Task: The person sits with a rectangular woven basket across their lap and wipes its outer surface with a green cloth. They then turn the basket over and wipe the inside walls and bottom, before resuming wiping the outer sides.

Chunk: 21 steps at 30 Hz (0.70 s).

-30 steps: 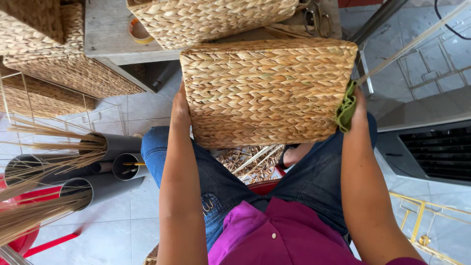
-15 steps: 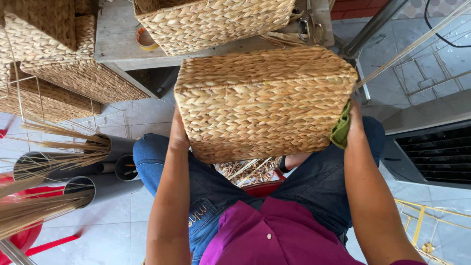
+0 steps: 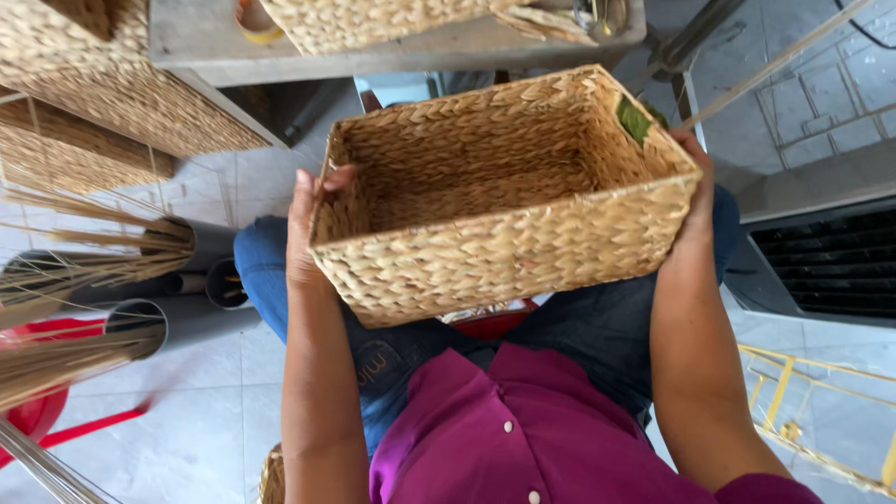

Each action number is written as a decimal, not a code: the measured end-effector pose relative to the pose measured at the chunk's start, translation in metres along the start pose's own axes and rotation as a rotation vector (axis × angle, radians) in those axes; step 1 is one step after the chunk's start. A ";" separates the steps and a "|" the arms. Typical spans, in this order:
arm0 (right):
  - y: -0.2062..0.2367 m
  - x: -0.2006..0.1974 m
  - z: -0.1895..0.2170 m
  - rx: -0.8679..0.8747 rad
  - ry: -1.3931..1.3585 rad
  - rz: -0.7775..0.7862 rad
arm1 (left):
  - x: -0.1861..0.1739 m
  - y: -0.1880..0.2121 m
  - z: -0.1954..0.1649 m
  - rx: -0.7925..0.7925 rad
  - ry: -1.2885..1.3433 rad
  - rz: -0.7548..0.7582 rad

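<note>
- woven basket (image 3: 504, 201) held between both hands over the lap; long axis runs hand to hand; open mouth tipped up toward the camera
- left hand (image 3: 308, 224) grips the left end, thumb over the rim; right hand (image 3: 695, 201) grips the right end
- earlier the bottom faced up; now the inside shows
- grey tubes (image 3: 159, 313) left of the left hand
</note>
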State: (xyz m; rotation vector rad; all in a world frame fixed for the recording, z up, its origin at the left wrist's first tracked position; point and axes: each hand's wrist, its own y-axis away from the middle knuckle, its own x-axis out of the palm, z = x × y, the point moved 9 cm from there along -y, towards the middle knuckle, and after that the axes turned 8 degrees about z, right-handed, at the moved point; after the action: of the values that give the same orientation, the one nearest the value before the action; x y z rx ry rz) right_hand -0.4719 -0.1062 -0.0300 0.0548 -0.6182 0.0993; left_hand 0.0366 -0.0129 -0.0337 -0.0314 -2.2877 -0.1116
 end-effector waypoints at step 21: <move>0.069 -0.024 0.125 -0.199 0.082 -0.110 | 0.126 0.145 -0.084 0.620 -0.750 0.175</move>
State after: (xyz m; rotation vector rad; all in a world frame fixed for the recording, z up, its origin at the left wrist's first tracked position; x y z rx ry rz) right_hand -0.5706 -0.0491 0.0596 -0.1072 -0.5397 -0.0661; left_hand 0.0258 0.1224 0.1263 0.0595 -2.9397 0.8273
